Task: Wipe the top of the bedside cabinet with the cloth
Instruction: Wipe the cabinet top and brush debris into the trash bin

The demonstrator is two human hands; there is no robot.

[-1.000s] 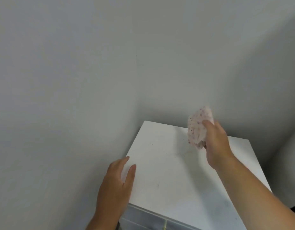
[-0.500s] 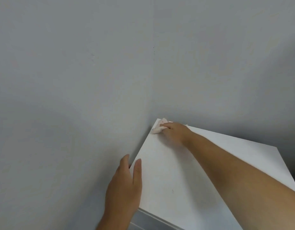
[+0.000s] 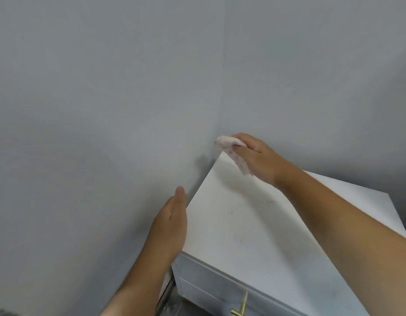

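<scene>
1. Nearest, on the bedside cabinet (image 3: pixel 254 236) front, a brass drawer handle (image 3: pixel 239 310) shows.
2. Against the cabinet's left edge, the left hand (image 3: pixel 172 226) lies flat, fingers straight, gripping nothing.
3. At the cabinet's far left corner, the right hand (image 3: pixel 256 159) clasps the pink speckled cloth (image 3: pixel 232 153) on the top.

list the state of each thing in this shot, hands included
cloth: bunched, held at the cabinet's far left corner
right hand: shut on the cloth
left hand: open, flat against the cabinet's left edge
cabinet top: bare, a few dark specks
drawer: closed
</scene>
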